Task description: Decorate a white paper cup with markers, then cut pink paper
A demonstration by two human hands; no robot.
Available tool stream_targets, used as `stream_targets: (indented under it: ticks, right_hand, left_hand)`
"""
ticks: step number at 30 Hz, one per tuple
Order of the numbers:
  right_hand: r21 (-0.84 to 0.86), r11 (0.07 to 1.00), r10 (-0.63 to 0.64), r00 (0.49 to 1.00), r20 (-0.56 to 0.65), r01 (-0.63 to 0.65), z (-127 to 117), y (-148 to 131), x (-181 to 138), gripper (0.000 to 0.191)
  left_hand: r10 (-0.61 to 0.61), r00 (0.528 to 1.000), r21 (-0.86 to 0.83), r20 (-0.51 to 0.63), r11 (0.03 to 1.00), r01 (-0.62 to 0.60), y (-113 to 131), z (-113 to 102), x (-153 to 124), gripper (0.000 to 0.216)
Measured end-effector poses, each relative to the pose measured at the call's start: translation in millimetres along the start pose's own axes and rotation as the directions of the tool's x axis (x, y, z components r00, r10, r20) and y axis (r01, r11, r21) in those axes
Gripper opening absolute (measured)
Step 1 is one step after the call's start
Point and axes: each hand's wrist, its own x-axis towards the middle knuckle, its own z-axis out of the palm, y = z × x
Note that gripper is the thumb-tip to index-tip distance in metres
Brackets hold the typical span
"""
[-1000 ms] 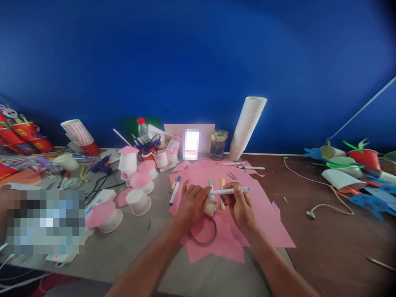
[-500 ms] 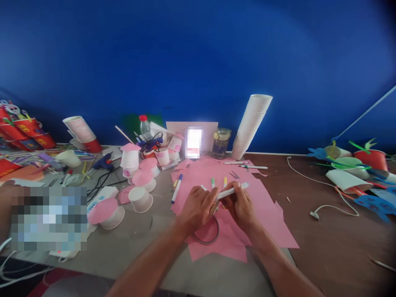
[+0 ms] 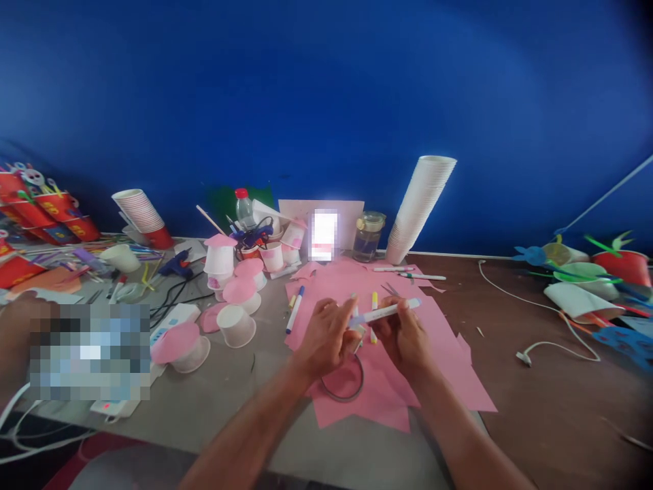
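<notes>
A white marker pen [image 3: 383, 313] with pale lilac ends is held level between my two hands, above a stack of pink paper [image 3: 439, 361]. My right hand [image 3: 408, 337] pinches its right part between thumb and fingers. At the other end, the curled fingers of my left hand [image 3: 329, 337] close on the marker's tip. Below my left hand, a thin dark ring [image 3: 341, 398] rests on the paper. A yellow-capped marker [image 3: 374, 316] lies behind the hands, and a blue-capped marker [image 3: 296, 309] sits left of them.
White cups with pink paper discs [image 3: 178, 346] stand to the left, near a power strip [image 3: 173, 323] and a glue gun [image 3: 176, 264]. A tall cup stack [image 3: 421, 207] leans beside a jar [image 3: 368, 238]. Another person's hand [image 3: 35, 333] shows far left; a white cable [image 3: 561, 347] lies right.
The marker has shifted slightly right, and its left end now shows between my left fingers. My left hand's fingers have changed position. The whole view has moved a little.
</notes>
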Motion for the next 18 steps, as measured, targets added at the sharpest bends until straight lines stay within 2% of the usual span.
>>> stream_targets:
  ticks: [2, 4, 5, 6, 7, 9, 11, 12, 14, 16, 18]
  right_hand:
    - [-0.099, 0.988, -0.128, 0.989, -0.070, 0.121, -12, -2, 7, 0.037]
    - [-0.317, 0.919, -0.285, 0.951, -0.121, 0.236, -26, -1, 14, 0.031]
    - [-0.452, 0.854, -0.348, 0.929, -0.128, 0.258, -32, 2, 17, 0.028]
    - [-0.592, 0.766, -0.383, 0.917, -0.107, 0.251, -37, 5, 19, 0.025]
    - [-0.706, 0.662, -0.404, 0.913, -0.052, 0.252, -42, 11, 21, 0.024]
    - [-0.836, 0.440, -0.402, 0.904, 0.144, 0.328, -48, 23, 23, 0.027]
    - [-0.882, 0.216, -0.362, 0.873, 0.326, 0.419, -51, 35, 24, 0.037]
    - [-0.891, 0.130, -0.330, 0.867, 0.375, 0.435, -53, 40, 23, 0.043]
    - [-0.898, 0.019, -0.264, 0.868, 0.420, 0.440, -56, 46, 22, 0.052]
    - [-0.902, -0.031, -0.220, 0.878, 0.426, 0.430, -60, 49, 22, 0.056]
    - [-0.905, -0.041, -0.214, 0.881, 0.422, 0.423, -62, 49, 22, 0.058]
  left_hand:
    - [-0.092, 0.994, 0.044, -0.051, 0.995, 0.095, -11, -5, 0, 0.049]
    - [-0.317, 0.947, 0.191, -0.058, 0.927, 0.323, -24, -10, -2, 0.039]
    - [-0.440, 0.898, 0.285, -0.034, 0.856, 0.430, -32, -12, -3, 0.035]
    - [-0.558, 0.830, 0.381, 0.006, 0.768, 0.514, -38, -14, -4, 0.033]
    - [-0.651, 0.756, 0.471, 0.067, 0.688, 0.551, -44, -16, -5, 0.031]
    - [-0.769, 0.618, 0.595, 0.162, 0.576, 0.561, -52, -18, -6, 0.031]
    - [-0.809, 0.538, 0.649, 0.235, 0.543, 0.533, -55, -19, -7, 0.032]
    - [-0.814, 0.517, 0.661, 0.264, 0.543, 0.518, -56, -20, -7, 0.031]
    - [-0.817, 0.490, 0.676, 0.304, 0.547, 0.494, -56, -19, -7, 0.031]
    - [-0.823, 0.468, 0.690, 0.322, 0.542, 0.480, -56, -18, -6, 0.030]
    - [-0.825, 0.457, 0.701, 0.331, 0.540, 0.466, -56, -18, -6, 0.029]
